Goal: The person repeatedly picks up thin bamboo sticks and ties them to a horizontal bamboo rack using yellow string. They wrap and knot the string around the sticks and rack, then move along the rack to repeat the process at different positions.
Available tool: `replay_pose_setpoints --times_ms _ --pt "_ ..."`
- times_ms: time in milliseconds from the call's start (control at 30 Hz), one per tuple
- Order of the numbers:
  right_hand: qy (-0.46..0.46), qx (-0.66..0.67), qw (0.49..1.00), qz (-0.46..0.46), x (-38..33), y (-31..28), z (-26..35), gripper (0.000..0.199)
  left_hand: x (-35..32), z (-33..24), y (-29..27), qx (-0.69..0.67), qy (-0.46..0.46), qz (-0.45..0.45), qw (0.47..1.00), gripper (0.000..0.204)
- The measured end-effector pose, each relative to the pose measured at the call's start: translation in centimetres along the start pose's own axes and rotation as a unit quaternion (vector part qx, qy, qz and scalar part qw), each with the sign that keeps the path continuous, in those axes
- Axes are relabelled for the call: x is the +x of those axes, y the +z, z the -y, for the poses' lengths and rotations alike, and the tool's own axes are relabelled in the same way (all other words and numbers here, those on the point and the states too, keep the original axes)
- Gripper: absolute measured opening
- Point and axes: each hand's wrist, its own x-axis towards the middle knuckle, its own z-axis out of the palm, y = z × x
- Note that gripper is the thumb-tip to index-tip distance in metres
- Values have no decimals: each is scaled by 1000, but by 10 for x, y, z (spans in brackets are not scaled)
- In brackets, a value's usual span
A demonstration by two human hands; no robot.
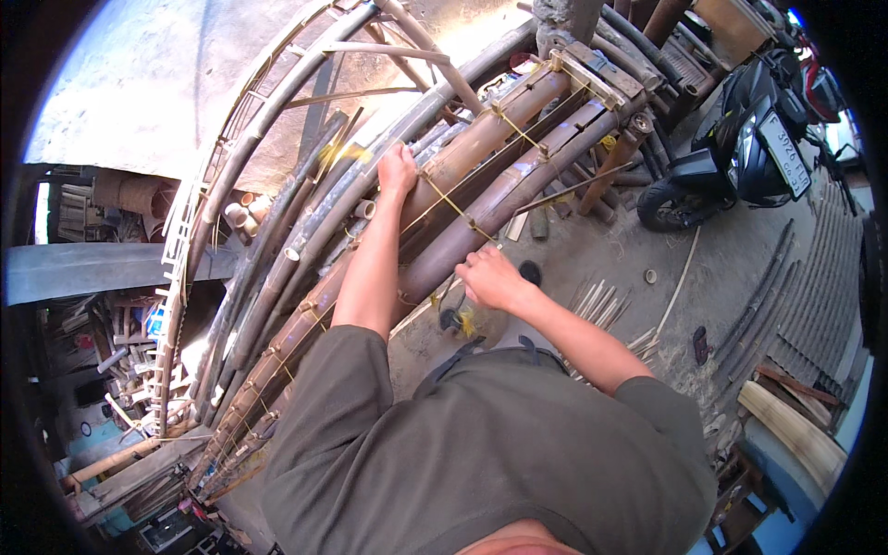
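Observation:
Large brown bamboo poles [518, 180] lie side by side in front of me, slanting from lower left to upper right. A thin yellow cord [446, 194] crosses them between my hands. At its far end my left hand [398, 169] is closed on the cord, beside a blurred yellow tuft [344, 154]. My right hand [492, 277] is closed at the near side of the poles, where the cord comes down to it. Its fingertips are partly hidden. Below that hand a second yellow tuft [466, 324] hangs near my feet. More cord ties bind the poles farther along.
A curved bamboo frame [208, 194] rises at the left, with dark poles [296, 213] beneath it. A black motorbike [740, 153] stands at the right. Split bamboo sticks [597, 305] lie on the floor, and a concrete post [566, 20] stands at the far end.

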Motion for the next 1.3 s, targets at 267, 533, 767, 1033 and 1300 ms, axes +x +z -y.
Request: replay_pose_setpoints --times_ms 267,533,767,1033,1300 --pt "238 744 624 -18 1 87 104 21 -106 24 -141 63 23 43 997 35" --pt "81 591 769 -232 167 20 202 30 -207 125 -92 -18 78 9 997 35" --pt "101 326 935 97 221 9 62 62 -197 42 -123 -73 -47 43 995 32" --pt "-159 80 984 -27 37 64 117 42 -193 55 -113 -270 -79 8 959 29" --pt "-7 401 885 -237 21 71 135 35 -81 97 -102 10 -40 -86 995 30"
